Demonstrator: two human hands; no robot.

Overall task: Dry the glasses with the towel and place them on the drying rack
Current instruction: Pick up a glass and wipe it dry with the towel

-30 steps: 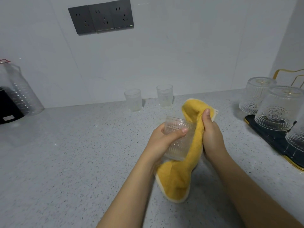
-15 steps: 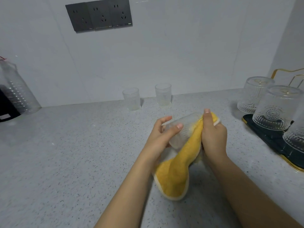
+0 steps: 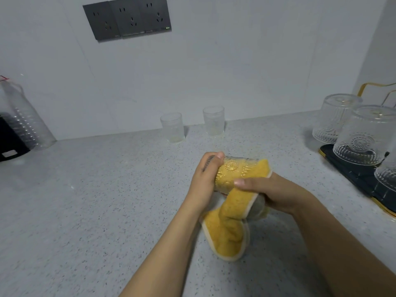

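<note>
A patterned clear glass lies on its side above the counter, its base end gripped by my left hand. The yellow towel is pushed inside the glass and hangs down below it. My right hand holds the towel at the mouth of the glass, thumb across the cloth. Two plain glasses stand upright at the back by the wall. At the right, three patterned glasses sit upside down on the dark drying rack.
The grey speckled counter spreads wide to the left of my hands. A big clear plastic bottle and a black object stand at the far left. Dark wall sockets are mounted above. Gold rack wires rise at the right.
The glass has gone from upright to lying on its side, and the towel now fills its inside. My right hand has dropped lower and turned so its thumb lies across the cloth.
</note>
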